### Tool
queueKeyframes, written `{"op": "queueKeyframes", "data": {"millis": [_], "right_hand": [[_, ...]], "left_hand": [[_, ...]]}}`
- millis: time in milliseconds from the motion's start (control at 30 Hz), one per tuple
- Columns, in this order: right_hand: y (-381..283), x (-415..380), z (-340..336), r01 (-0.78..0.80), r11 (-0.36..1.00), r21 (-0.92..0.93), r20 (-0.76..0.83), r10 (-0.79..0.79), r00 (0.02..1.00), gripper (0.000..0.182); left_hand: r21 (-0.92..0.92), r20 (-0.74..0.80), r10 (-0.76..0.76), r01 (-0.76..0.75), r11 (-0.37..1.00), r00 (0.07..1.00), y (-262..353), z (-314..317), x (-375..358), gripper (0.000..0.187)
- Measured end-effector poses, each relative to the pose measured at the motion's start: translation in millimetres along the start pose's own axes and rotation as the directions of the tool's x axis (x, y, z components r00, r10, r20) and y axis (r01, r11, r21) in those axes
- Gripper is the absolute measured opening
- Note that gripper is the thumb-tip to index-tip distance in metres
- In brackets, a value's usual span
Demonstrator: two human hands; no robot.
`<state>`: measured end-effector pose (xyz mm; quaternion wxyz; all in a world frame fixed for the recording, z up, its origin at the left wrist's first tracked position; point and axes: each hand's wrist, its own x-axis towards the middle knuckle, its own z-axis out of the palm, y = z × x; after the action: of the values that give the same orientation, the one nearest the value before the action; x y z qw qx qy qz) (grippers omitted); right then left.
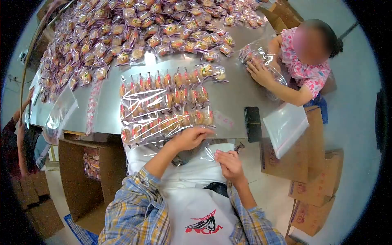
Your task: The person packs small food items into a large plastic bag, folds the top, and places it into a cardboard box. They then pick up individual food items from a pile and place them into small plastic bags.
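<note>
A large clear plastic bag (143, 107) lies on the metal table with rows of small wrapped cakes (175, 98) inside. Its loose near end hangs over the table edge toward my lap. My left hand (190, 139) is at this near end, fingers bent and closed on the film beside the lowest row. Lower and to the right, my right hand (229, 164) pinches the film's edge between thumb and fingers. A few wrapped cakes (214, 72) sit at the bag's far right corner.
A big heap of wrapped cakes (163, 28) covers the far side. At right are a dark stack (252, 123), flat clear bags (286, 126) and a co-worker (306, 65) handling a filled bag. Cardboard boxes (81, 179) stand below; another person's arm shows at left.
</note>
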<state>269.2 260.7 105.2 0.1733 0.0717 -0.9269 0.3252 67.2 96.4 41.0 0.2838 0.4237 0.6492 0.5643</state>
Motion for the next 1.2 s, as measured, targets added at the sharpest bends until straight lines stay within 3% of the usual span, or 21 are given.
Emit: {"op": "queueKeyframes", "data": {"millis": [67,100,233,333,433,533,667,767,800,867,967,1033,1067,1100,1133,1200], "right_hand": [[-6,6,3,0.003,1.0,0.027,0.011,-0.003,1.0,0.028],[-7,8,2,0.008,1.0,0.03,0.017,-0.009,1.0,0.028],[-5,12,6,0.038,0.999,0.033,0.032,-0.039,0.999,0.028],[-1,15,2,0.074,0.997,0.004,0.046,-0.074,0.996,0.027],[-2,19,-5,0.078,0.996,-0.043,0.041,-0.077,0.996,0.026],[-1,15,-2,0.089,0.995,-0.05,0.032,-0.087,0.996,0.026],[2,4,10,0.038,0.999,-0.026,-0.004,-0.038,0.999,0.026],[11,-2,19,0.052,0.999,-0.008,-0.051,-0.052,0.997,0.029],[13,-1,21,0.051,0.999,-0.013,-0.053,-0.052,0.997,0.029],[15,-7,22,0.043,0.999,-0.027,-0.039,-0.044,0.998,0.03],[27,-20,34,0.011,1.0,-0.018,-0.085,-0.013,0.996,0.03],[26,-25,31,0.043,0.998,-0.035,-0.06,-0.045,0.997,0.031],[31,-27,33,0.068,0.997,-0.047,-0.052,-0.071,0.996,0.032],[36,-30,35,0.06,0.997,-0.048,-0.075,-0.064,0.995,0.032],[37,-35,39,0.046,0.998,-0.045,-0.093,-0.05,0.994,0.033],[40,-43,49,0.032,0.999,-0.038,-0.124,-0.037,0.992,0.034]], "left_hand": [[-0.061,-0.024,-0.038,0.037,0.997,0.999,-6,-7,1,0.028],[-0.228,0.006,-0.158,0.155,0.961,0.987,-4,-13,2,0.025],[-0.406,0.054,-0.244,0.244,0.881,0.968,-10,-22,5,0.024],[-0.284,-0.053,-0.205,0.182,0.941,0.977,-2,-17,-6,0.025],[0.208,-0.13,0.108,-0.079,0.975,0.986,13,-20,-18,0.032],[0.283,-0.071,0.04,-0.018,0.959,0.997,14,-16,-25,0.049],[0.163,-0.132,0.071,-0.049,0.985,0.989,-8,-3,-20,0.057],[0.391,-0.087,-0.108,0.133,0.911,0.99,6,1,-13,0.063],[0.612,-0.12,0.022,0.056,0.789,0.993,8,7,-13,0.067],[0.568,-0.124,-0.101,0.155,0.808,0.987,18,11,-7,0.065],[0.439,-0.134,-0.026,0.083,0.895,0.991,4,14,-10,0.064],[0.564,-0.039,0.232,-0.17,0.808,0.972,-44,17,-29,0.058],[0.619,0.021,0.359,-0.294,0.729,0.933,-37,10,-28,0.056],[0.855,0.104,0.514,-0.341,0.39,0.851,-26,10,-40,0.056],[0.936,0.092,0.557,-0.262,0.235,0.826,-15,13,-48,0.05],[0.963,-0.186,0.515,0.052,0.264,0.836,-1,17,-48,0.046]]}}
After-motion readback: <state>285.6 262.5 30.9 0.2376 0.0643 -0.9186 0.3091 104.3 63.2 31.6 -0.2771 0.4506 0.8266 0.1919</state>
